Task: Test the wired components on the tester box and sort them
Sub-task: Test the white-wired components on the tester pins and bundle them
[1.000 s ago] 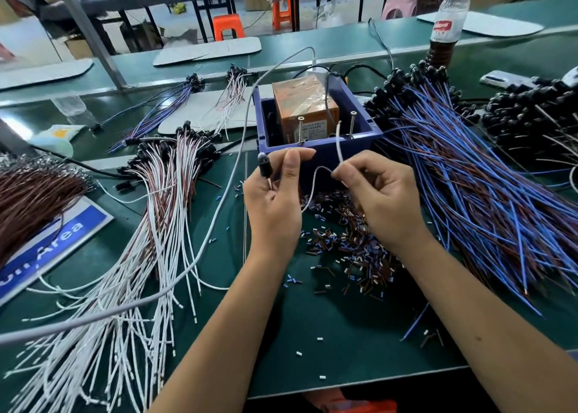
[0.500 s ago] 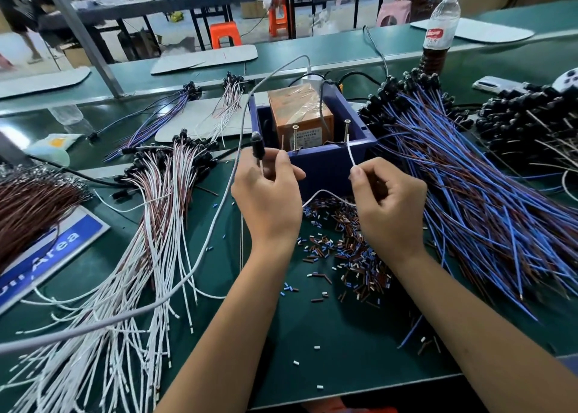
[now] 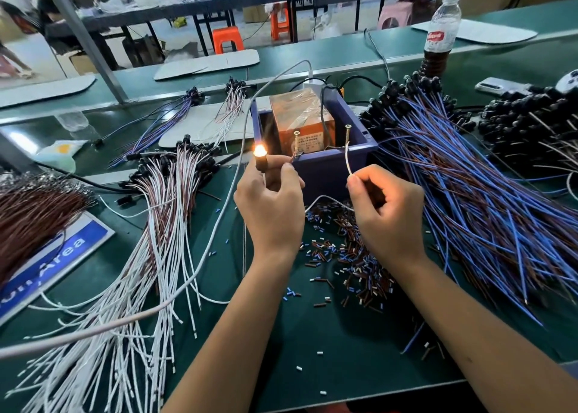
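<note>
A blue tester box (image 3: 328,168) with an orange block inside stands at the middle of the green bench, two upright screws on its front rim. My left hand (image 3: 272,206) grips a small black lamp component (image 3: 260,159), whose tip glows orange, and holds its brown lead at the left screw (image 3: 295,143). My right hand (image 3: 386,215) pinches the white lead (image 3: 347,159), whose end touches the right screw (image 3: 347,134). A pile of white and brown wired components (image 3: 150,225) lies to the left. A pile of blue and brown ones (image 3: 469,199) lies to the right.
Cut insulation bits (image 3: 350,265) litter the mat under my hands. A grey cable (image 3: 219,225) crosses from lower left to behind the box. Brown wires (image 3: 34,212) lie over a blue sign at far left. A bottle (image 3: 439,34) and a phone (image 3: 500,85) stand behind right.
Both hands moved up to the box. The two leads now touch the screws and the lamp, dark before, has lit up.
</note>
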Motion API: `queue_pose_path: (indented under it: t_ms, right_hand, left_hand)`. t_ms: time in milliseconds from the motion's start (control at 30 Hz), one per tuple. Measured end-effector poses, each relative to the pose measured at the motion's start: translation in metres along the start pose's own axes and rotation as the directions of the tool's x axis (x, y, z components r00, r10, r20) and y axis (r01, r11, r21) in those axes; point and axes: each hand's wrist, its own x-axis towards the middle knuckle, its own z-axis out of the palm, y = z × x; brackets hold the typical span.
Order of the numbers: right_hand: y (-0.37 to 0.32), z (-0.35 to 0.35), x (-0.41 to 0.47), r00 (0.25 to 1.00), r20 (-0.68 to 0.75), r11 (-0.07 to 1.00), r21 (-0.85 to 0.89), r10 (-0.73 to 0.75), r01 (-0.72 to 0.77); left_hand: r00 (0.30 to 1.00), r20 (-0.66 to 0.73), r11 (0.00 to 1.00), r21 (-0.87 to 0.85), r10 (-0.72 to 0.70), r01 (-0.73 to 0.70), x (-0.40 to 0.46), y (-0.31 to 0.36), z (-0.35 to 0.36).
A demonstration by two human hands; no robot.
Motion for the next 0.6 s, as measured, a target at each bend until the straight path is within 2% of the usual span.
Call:
queue_pose_path:
  t_ms: [133, 200, 333, 433, 600]
  right_hand:
    - [0.001, 0.001, 0.0, 1.0, -0.001, 1.0, -0.005, 0.003, -0.003]
    - [0.002, 0.001, 0.0, 1.0, -0.02, 1.0, 0.004, 0.019, -0.018]
    - [0.001, -0.001, -0.001, 0.99, -0.136, 0.998, 0.051, 0.042, -0.035]
    - [-0.001, -0.006, 0.002, 0.968, -0.233, 0.993, 0.099, 0.091, -0.07]
    - [0.009, -0.056, 0.02, 0.882, -0.395, 0.961, 0.198, 0.256, -0.19]
  left_hand:
    - [1.0, -0.005, 1.0, -0.007, 0.002, -0.002, -0.001, 0.001, -0.002]
    - [0.998, -0.055, 0.999, -0.048, 0.018, -0.02, -0.003, 0.003, -0.002]
    - [0.989, -0.141, 0.983, -0.167, 0.049, -0.073, -0.003, 0.017, 0.002]
    - [0.995, -0.07, 0.978, -0.187, 0.077, -0.089, 0.001, 0.034, 0.017]
    - [0.974, 0.189, 0.978, -0.188, 0.125, -0.089, -0.01, 0.067, 0.069]
